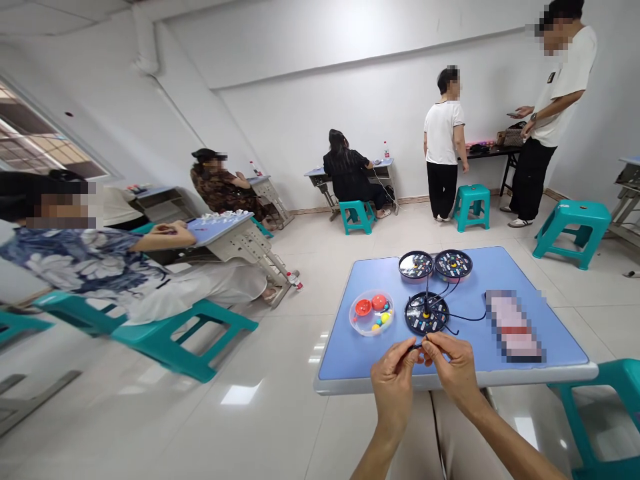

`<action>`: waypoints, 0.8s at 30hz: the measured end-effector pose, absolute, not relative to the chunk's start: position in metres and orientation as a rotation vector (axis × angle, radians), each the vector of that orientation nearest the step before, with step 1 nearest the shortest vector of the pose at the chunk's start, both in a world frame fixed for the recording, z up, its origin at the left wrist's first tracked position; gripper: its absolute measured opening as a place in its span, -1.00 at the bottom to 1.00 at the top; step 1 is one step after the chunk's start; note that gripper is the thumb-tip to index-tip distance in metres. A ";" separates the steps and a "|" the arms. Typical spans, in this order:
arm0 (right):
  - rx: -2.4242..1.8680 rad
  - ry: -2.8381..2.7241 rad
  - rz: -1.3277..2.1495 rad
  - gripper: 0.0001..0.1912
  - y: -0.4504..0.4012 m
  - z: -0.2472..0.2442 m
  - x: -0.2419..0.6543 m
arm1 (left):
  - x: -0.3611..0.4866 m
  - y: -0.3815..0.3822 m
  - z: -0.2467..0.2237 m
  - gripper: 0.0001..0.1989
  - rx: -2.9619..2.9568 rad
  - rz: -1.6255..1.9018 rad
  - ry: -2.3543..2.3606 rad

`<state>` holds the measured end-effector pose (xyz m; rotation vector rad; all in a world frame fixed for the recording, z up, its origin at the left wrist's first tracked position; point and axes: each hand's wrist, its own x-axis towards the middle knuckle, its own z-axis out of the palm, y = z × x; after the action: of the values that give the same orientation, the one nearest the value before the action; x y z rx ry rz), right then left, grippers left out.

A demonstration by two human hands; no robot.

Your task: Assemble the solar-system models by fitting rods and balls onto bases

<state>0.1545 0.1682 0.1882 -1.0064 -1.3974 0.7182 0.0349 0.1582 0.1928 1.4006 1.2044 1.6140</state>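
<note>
While two hands meet at the near edge of one blue counter (345,363), the left hand (393,367) and the right hand (453,365) are both pinched on a small dark piece (415,347), mostly hidden by fingers. Beyond stand three round black trays (427,319), one before two, with curved black strands (467,319) around the nearest. One clear tub (367,321) sits left, holding two large red pieces (379,302); one blurred oblong (515,327) lies right.
</note>
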 end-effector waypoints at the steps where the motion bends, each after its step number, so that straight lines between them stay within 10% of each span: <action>1: -1.033 -1.362 0.765 -0.74 0.167 0.187 0.157 | 0.036 0.158 0.191 -0.88 1.422 1.598 1.206; 9: -1.041 -1.092 1.222 -0.70 0.174 0.205 0.182 | 0.060 0.161 0.186 -0.80 1.687 1.622 1.236; 24: -1.330 -1.934 0.859 -0.76 0.292 0.275 0.201 | 0.057 0.220 0.221 -0.70 2.117 1.637 1.465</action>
<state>0.2009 0.2917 0.2753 -1.3298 -1.9338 0.8595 0.0572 0.2201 0.2212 2.1166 1.4650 1.6368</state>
